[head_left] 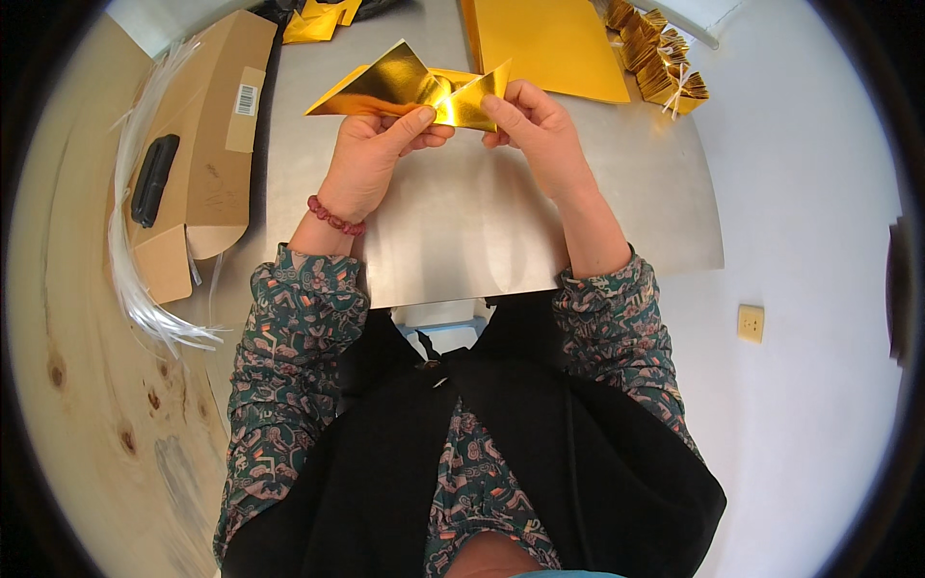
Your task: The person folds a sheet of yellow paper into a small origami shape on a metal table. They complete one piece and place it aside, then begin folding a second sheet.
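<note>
A sheet of shiny gold foil paper (385,82), partly folded into pointed flaps, is held up over the metal table (443,222). My left hand (385,144) pinches its lower middle, thumb on top and fingers curled beneath. On the right side, my right hand (535,130) grips a raised triangular flap between thumb and fingers. Both hands are closed on the same paper, close together. Part of its underside is hidden by my fingers.
A stack of flat gold paper (549,48) lies at the far side. Tied bundles of folded gold paper (665,72) sit at the far right. Folded gold pieces (316,21) lie far left. A cardboard box (217,144), white plastic strips (125,260) and a black object (154,180) are left.
</note>
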Tool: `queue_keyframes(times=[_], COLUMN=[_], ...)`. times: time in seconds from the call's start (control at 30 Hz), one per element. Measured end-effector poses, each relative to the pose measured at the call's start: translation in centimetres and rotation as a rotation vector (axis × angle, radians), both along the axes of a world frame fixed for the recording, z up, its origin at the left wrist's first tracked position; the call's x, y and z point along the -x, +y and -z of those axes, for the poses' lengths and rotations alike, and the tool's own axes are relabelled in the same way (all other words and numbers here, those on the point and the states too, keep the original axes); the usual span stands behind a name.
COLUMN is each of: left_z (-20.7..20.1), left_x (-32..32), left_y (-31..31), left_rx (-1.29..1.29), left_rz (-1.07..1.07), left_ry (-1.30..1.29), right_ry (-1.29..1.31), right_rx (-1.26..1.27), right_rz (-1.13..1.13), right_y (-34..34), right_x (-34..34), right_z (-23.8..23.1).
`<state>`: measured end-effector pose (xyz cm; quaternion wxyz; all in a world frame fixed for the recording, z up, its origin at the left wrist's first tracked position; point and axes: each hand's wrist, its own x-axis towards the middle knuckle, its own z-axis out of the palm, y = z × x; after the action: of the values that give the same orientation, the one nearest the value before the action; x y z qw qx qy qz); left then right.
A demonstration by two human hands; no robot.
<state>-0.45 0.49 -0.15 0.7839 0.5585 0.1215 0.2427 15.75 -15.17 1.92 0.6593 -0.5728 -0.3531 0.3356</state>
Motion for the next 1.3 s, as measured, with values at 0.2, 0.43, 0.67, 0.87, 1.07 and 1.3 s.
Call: queue_keyframes(times=[0.2,0.43,0.67,0.87,1.07,1.3], left_z=[-0.2,-0.1,-0.1,-0.4,-0.3,0.1], left_x=[0.1,0.3,0.0,0.3,0.2,0.1], left_y=[-0.3,-0.4,-0.4,-0.6,-0.5,-0.7], left_rx=[0.024,0.081,0.076,0.137,0.087,0.037], left_rz=[0.019,0.043,-0.014,0.003,-0.008,0.040], left_ry=[0.015,0.017,-0.030,0.003,0.058,0.034], right_ry=[-0.083,-0.074,-0.086,-0.084,-0.101,-0.097], right_rx=[-0.040,-0.007,0.010,0.042,-0.020,-0.070], right_rz=[-0.034,-0.057,-0.071,-0.114,-0.045,0.014], right_y=[-0.1,-0.3,-0.4,-0.8,-0.7,-0.4], right_x=[-0.9,-1.3,-0.9,-1.7,-1.4,-1.7], right_z=[0.8,0.6,0.5,0.5,0.4,1.0])
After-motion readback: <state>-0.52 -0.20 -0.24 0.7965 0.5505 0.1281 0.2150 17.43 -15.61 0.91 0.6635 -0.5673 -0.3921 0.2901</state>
